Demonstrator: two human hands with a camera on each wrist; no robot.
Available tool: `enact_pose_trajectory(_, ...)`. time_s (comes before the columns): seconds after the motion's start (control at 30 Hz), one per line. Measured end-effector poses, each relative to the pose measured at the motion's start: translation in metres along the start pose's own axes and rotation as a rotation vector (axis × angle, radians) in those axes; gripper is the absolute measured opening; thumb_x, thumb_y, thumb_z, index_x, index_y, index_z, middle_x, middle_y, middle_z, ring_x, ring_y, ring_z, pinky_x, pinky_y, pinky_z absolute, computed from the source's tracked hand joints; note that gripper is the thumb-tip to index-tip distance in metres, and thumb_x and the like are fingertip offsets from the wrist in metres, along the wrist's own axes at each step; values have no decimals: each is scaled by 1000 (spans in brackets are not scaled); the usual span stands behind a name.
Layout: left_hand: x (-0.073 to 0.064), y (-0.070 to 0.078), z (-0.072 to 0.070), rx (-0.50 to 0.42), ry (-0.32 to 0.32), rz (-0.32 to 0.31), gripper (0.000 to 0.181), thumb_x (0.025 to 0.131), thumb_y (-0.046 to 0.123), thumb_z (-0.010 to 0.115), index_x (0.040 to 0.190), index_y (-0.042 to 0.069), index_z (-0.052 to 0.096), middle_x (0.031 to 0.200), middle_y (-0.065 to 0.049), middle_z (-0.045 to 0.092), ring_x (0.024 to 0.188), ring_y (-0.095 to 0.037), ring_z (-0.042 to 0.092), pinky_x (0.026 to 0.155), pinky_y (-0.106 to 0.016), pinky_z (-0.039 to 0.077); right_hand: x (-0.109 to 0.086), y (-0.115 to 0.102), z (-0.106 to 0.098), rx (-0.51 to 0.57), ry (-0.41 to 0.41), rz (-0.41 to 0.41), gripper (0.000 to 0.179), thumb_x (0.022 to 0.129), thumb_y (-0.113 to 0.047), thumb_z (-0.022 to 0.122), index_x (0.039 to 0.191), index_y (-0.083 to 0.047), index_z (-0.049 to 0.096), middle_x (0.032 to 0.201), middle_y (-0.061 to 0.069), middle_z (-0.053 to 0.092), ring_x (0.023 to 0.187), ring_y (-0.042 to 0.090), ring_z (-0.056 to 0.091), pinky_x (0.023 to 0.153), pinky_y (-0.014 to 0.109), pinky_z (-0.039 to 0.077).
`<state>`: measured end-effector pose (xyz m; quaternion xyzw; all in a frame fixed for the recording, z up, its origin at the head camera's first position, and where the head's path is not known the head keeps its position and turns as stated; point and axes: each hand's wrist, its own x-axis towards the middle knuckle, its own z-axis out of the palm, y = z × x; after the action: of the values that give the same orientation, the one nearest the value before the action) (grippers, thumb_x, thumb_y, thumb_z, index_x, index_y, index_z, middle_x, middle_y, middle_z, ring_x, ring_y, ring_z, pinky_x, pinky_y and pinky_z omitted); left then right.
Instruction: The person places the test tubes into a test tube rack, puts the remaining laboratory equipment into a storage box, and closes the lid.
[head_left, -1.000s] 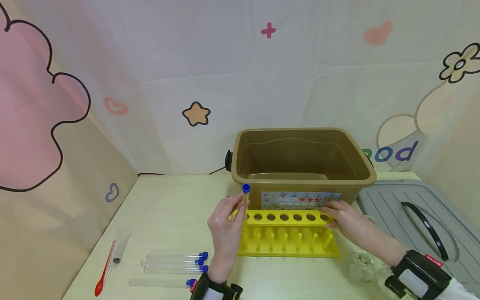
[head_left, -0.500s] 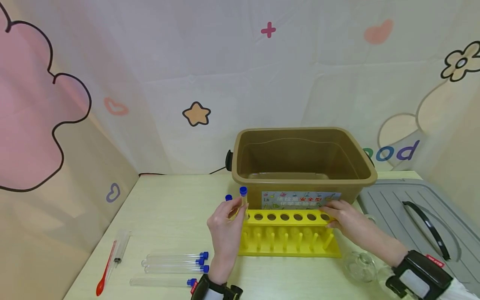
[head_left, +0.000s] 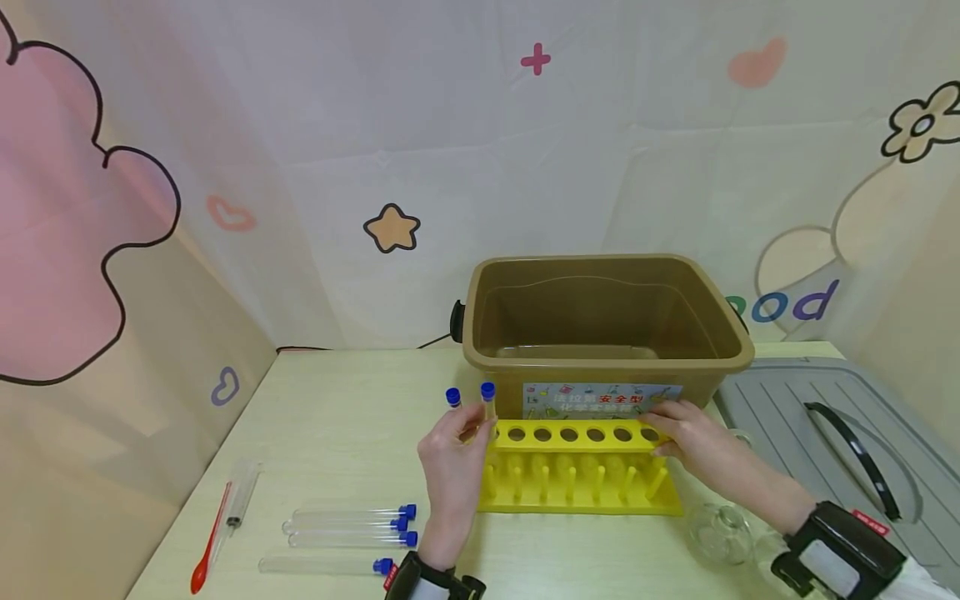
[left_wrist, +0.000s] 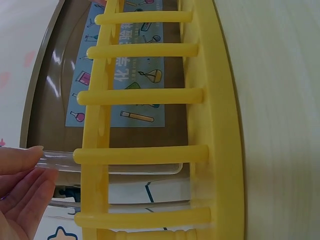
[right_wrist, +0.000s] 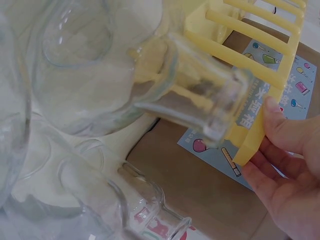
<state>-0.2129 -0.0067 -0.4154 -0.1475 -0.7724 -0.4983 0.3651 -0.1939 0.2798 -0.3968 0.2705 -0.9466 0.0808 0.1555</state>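
Observation:
My left hand (head_left: 453,454) pinches a clear test tube with a blue cap (head_left: 488,390) at the left part of the yellow test tube rack (head_left: 577,505). In the left wrist view the lower part of this test tube (left_wrist: 140,167) lies inside the rack, behind a peg. A second blue-capped tube (head_left: 453,395) stands just left of it, mostly hidden by the hand. At the rack's right end, my right hand (head_left: 693,433) grips the top bar between thumb and fingers, as the right wrist view also shows.
A brown bin (head_left: 607,364) stands behind the rack, a grey lid (head_left: 795,417) to its right. Several capped test tubes (head_left: 341,539) lie front left, near a syringe (head_left: 240,496) and a red dropper-like tool (head_left: 200,573). Glass flasks (head_left: 718,533) stand beneath my right forearm.
The tube in my left hand has sunk lower in the rack, its blue cap dropping. My left hand has shifted slightly right, showing the neighbouring cap. The right hand stays put.

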Motion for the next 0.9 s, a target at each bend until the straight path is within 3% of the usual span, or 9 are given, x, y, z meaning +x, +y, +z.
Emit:
enact_pose_trajectory(0.4,-3,-3,1,36,-21,-21,18,71,-1,75,88,-1,69,80,-8,65,68,-18,62,61,-25,51,0,2,0,7,12,-18,36,65,-3,78,97,5,65,97,16,57,84,31,53,71,40,48)
enact_pose_trajectory(0.63,-6,-5,3,11,-52,-96,20,71,-3,73,91,-1,68,83,-8,65,73,-18,61,64,-25,50,0,1,0,0,7,-9,35,65,-3,77,97,5,65,96,16,56,84,31,53,71,40,48)
enact_pose_trajectory(0.9,-8,-7,3,-12,-79,-129,18,71,-3,74,89,-2,68,82,-9,65,73,-19,62,64,-24,50,0,0,1,-12,6,-3,36,65,-3,78,97,6,64,96,16,57,84,31,53,71,40,48)
